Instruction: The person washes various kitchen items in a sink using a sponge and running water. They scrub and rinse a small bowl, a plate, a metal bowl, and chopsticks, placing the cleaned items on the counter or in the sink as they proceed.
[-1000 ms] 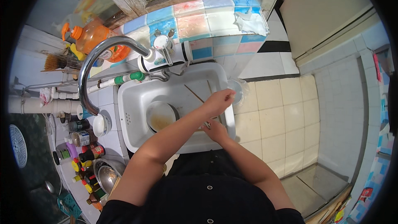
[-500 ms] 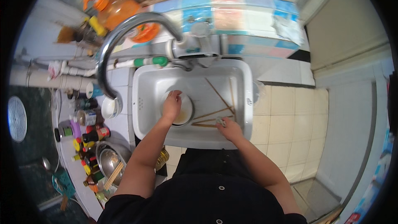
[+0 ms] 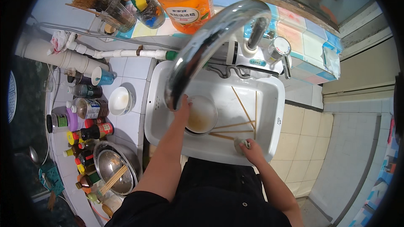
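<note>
From the head view, the left hand (image 3: 184, 108) is at the left rim of the bowl (image 3: 201, 117), a pale round one with cloudy brownish liquid in it, set toward the left edge of the sink (image 3: 219, 150); the tap (image 3: 210, 38) arches across in front and covers part of those fingers, so whether they pinch the rim or only rest there, I cannot tell. Over to the right hand (image 3: 253, 152), and it's a closed grip: a pale cloth (image 3: 240, 146) bunched in the fingers, low over the sink's near edge, right of the middle, just beside the chopsticks (image 3: 243, 107). Those lie loose on the sink floor, some running crosswise from beside the bowl, two reaching up toward the far edge on the right. Out left on the bench (image 3: 127, 132), a small bowl (image 3: 120, 101) sits near the edge facing the sink, a blue cup (image 3: 103, 77) just beyond it, bottles (image 3: 90, 108) crowding the outer edge, and a steel bowl (image 3: 110, 164) at the near end with more sticks (image 3: 113, 180) leaning across its rim. Up behind, an orange jug (image 3: 183, 2) stands on the ledge.
</note>
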Action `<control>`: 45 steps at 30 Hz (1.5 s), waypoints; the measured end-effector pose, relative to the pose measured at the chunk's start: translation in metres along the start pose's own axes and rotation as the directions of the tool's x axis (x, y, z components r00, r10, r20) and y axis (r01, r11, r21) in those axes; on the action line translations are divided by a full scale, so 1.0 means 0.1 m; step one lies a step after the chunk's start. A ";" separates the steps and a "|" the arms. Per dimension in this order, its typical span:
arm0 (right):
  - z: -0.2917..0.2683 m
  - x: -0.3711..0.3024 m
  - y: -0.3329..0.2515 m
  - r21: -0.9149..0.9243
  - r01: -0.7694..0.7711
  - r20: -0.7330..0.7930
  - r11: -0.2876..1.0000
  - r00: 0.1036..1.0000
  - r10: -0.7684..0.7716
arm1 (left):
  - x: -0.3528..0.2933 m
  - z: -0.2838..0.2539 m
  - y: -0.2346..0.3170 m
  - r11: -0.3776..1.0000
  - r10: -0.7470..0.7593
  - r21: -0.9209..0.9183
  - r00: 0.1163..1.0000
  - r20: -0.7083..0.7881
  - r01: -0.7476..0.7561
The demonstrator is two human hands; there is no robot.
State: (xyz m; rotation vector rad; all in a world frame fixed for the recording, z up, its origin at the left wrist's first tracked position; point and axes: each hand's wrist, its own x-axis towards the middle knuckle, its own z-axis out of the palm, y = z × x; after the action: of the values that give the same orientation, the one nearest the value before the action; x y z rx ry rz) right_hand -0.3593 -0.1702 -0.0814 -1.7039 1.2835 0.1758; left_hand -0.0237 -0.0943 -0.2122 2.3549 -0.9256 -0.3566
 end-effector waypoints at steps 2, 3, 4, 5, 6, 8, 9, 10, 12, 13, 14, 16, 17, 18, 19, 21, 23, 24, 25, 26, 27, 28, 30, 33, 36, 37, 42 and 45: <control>0.04 -0.03 0.01 0.011 0.002 -0.033 1.000 0.999 -0.002 | 0.13 0.30 -0.67 0.990 0.026 -0.138 0.998 0.051 -0.018; 0.04 -0.03 -0.04 -0.010 -0.002 -0.038 1.000 0.999 0.001 | 0.18 0.41 -1.07 0.986 0.087 -0.146 0.994 0.062 -0.077; 0.06 -0.05 -0.03 -0.009 -0.038 -0.074 0.999 0.997 0.037 | 0.32 0.21 -0.67 0.991 0.083 0.077 0.956 0.280 -0.109; 0.07 -0.08 -0.05 -0.015 -0.057 -0.094 0.998 0.994 0.056 | 0.41 -0.09 -0.27 0.937 0.058 0.280 0.881 0.470 -0.211; 0.08 -0.09 -0.07 0.012 -0.059 -0.084 0.998 0.995 0.059 | 0.44 -0.13 -0.29 0.928 0.030 0.306 0.861 0.508 -0.213; 0.11 -0.08 -0.06 0.061 -0.060 -0.063 0.996 0.996 0.064 | 0.46 -0.23 -0.39 0.909 -0.033 0.356 0.817 0.576 -0.214; 0.14 -0.05 -0.04 0.122 -0.060 -0.040 0.991 0.997 0.065 | 0.45 -0.29 -0.43 0.866 -0.009 0.404 0.797 0.604 -0.296; 0.15 -0.02 -0.02 0.181 -0.059 -0.016 0.982 0.998 0.063 | 0.43 -0.34 -0.45 0.881 0.081 0.339 0.810 0.580 -0.331; 0.17 -0.01 -0.05 0.337 -0.063 0.030 0.940 0.998 0.057 | 0.38 -0.47 -0.46 0.888 0.256 0.213 0.824 0.506 -0.407; 0.17 -0.01 -0.09 0.439 -0.071 0.044 0.896 0.997 0.058 | 0.34 -0.66 -0.18 0.890 0.180 0.279 0.841 0.510 -0.360; 0.16 -0.02 -0.14 0.535 -0.081 0.063 0.841 0.996 0.056 | 0.24 -0.99 0.35 0.886 0.099 0.346 0.855 0.508 -0.308; 0.11 -0.03 -0.30 0.626 -0.060 0.075 0.777 0.997 0.017 | 0.11 -1.34 0.72 0.896 -0.034 0.403 0.874 0.484 -0.188; 0.08 -0.04 -0.41 0.668 -0.051 0.079 0.742 0.997 -0.003 | 0.08 -1.44 0.76 0.911 -0.077 0.390 0.875 0.478 -0.132; 0.04 -0.07 -0.56 0.682 0.010 0.060 0.732 0.996 -0.070 | 0.04 -1.51 0.77 0.924 -0.122 0.375 0.875 0.469 -0.073; -0.01 -0.12 -0.76 0.698 0.073 0.036 0.712 0.990 -0.137 | 0.00 -1.58 0.75 0.960 -0.113 0.278 0.907 0.405 -0.005; -0.07 -0.13 -1.07 0.663 0.152 0.022 0.733 0.975 -0.222 | -0.18 -1.70 0.64 0.992 -0.121 0.063 0.957 0.265 0.109; -0.01 -0.09 -1.37 0.508 0.455 -0.140 0.732 0.882 -0.451 | -0.35 -1.64 0.57 0.951 -0.006 -0.298 0.966 0.260 0.086; 0.03 -0.06 -1.53 0.410 0.590 -0.195 0.696 0.802 -0.565 | -0.43 -1.61 0.57 0.881 0.046 -0.468 0.970 0.237 0.072; 0.02 -0.07 -1.68 0.273 0.652 -0.119 0.708 0.753 -0.647 | -0.51 -1.68 0.75 0.784 -0.065 -0.570 0.945 0.320 0.246; -0.02 -0.10 -1.85 0.134 0.710 -0.031 0.691 0.700 -0.713 | -0.60 -1.74 0.96 0.648 -0.155 -0.642 0.897 0.413 0.408; -0.04 -0.14 -1.97 -0.005 0.762 0.065 0.647 0.646 -0.760 | -0.65 -1.78 1.13 0.481 -0.218 -0.684 0.831 0.512 0.548; 0.02 -0.15 -2.00 -0.095 0.819 0.151 0.566 0.574 -0.805 | -0.68 -1.76 1.16 0.435 -0.178 -0.718 0.833 0.523 0.543; 0.14 -0.17 -2.00 -0.248 0.897 0.333 0.365 0.433 -0.838 | -0.69 -1.75 1.21 0.338 -0.089 -0.774 0.836 0.541 0.536; -0.05 -0.12 -2.17 -0.441 0.876 0.522 0.196 0.428 -0.738 | -0.71 -1.86 1.30 0.337 0.004 -0.789 0.837 0.547 0.514; -0.17 0.10 -2.25 -0.608 0.786 0.433 0.115 0.449 -0.782 | -0.82 -2.04 1.44 0.304 -0.010 -0.765 0.805 0.594 0.568; -0.22 0.16 -2.26 -0.666 0.738 0.376 0.109 0.457 -0.806 | -0.83 -2.11 1.50 0.276 -0.020 -0.759 0.793 0.609 0.590; -0.32 -0.05 -2.13 -0.745 0.646 0.402 0.167 0.634 -0.660 | -0.81 -2.03 1.30 0.362 -0.168 -0.830 0.906 0.389 0.424; -0.16 -0.26 -2.12 -0.602 0.741 0.507 0.297 0.643 -0.574 | -0.83 -2.08 1.28 0.361 -0.178 -0.854 0.926 0.333 0.376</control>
State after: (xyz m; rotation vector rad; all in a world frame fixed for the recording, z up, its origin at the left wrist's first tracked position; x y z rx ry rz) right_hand -0.2065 -0.1674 0.0690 -2.7684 0.1583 0.4356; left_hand -0.0618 -0.0262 0.0339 1.3891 -0.2028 -0.9653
